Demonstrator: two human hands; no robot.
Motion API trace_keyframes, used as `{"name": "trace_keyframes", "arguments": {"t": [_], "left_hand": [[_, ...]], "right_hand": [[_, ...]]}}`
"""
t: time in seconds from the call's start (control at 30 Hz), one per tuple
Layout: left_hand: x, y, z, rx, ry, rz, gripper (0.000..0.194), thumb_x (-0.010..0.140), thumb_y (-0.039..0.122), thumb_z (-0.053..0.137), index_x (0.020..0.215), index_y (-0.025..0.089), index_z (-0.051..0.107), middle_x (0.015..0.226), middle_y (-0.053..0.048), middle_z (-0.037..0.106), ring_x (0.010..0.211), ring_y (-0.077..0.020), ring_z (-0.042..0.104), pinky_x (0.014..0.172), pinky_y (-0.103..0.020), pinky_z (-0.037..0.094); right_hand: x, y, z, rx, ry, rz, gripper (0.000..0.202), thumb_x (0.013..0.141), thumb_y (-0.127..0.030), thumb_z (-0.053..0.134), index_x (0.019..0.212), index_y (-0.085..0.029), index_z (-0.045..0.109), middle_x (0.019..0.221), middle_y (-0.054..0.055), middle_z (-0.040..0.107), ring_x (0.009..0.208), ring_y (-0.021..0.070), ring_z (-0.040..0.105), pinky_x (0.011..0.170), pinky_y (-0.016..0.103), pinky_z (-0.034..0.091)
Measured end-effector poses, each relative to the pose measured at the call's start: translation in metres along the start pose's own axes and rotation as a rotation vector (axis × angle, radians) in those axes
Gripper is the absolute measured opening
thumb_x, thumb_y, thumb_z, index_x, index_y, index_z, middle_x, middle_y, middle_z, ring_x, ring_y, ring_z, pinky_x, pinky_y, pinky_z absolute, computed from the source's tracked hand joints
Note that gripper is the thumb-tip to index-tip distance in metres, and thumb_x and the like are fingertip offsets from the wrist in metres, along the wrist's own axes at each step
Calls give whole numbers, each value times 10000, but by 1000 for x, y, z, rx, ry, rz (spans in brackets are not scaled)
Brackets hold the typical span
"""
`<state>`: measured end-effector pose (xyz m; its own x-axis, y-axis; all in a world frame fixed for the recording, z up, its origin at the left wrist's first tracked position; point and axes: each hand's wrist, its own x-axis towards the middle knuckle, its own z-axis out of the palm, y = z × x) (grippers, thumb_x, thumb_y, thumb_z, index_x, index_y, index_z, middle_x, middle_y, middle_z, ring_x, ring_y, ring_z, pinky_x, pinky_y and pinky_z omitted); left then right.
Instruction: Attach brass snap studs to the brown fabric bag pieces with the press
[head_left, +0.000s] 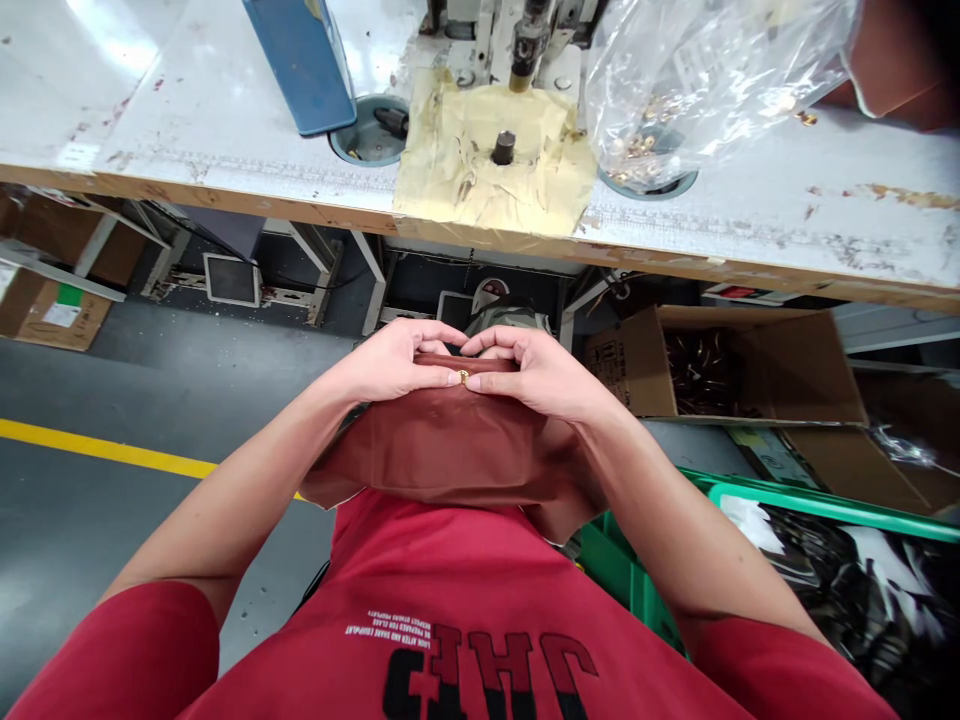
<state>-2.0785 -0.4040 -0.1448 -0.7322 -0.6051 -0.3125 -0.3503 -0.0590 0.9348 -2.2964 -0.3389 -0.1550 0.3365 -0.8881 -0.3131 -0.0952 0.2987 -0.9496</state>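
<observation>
My left hand [390,362] and my right hand [551,372] both grip the upper edge of a brown sheet of leather-like material [450,450]. It hangs over my lap in front of my red shirt. A small gold metal fitting [463,378] sits near that edge, between my two thumb tips. The thumbs press on the near side, while the other fingers curl over the edge and are partly hidden behind it. Beyond my hands, on the table, the press machine's upper plunger [525,50] stands over a short metal die [503,148] ringed by yellowish tape [442,150].
The white worktable [225,130] crosses the top. On it are a blue container [300,65] and a clear plastic bag [705,80] with small gold parts. At the right stand an open cardboard box [787,375] and a green crate [832,512]. A yellow line [112,450] marks the floor.
</observation>
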Motion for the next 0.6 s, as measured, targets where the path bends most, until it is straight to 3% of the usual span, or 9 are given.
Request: {"name": "trace_keyframes", "arguments": {"t": [0.33, 0.6], "left_hand": [[2, -7, -13, 65, -67, -61, 614, 758, 346, 783, 1303, 145, 585, 940, -69, 740, 840, -203, 704, 729, -300, 540], [5, -12, -9, -1, -51, -44, 590, 758, 371, 792, 1271, 152, 601, 902, -52, 724, 820, -185, 693, 738, -295, 527]], "right_hand": [[7, 9, -12, -115, -43, 12, 415, 786, -302, 735, 1173, -185, 643, 822, 0, 684, 692, 132, 592, 641, 250, 430], [10, 12, -6, -23, -27, 34, 422, 752, -311, 776, 1129, -177, 643, 849, 11, 705, 722, 140, 619, 688, 260, 461]]}}
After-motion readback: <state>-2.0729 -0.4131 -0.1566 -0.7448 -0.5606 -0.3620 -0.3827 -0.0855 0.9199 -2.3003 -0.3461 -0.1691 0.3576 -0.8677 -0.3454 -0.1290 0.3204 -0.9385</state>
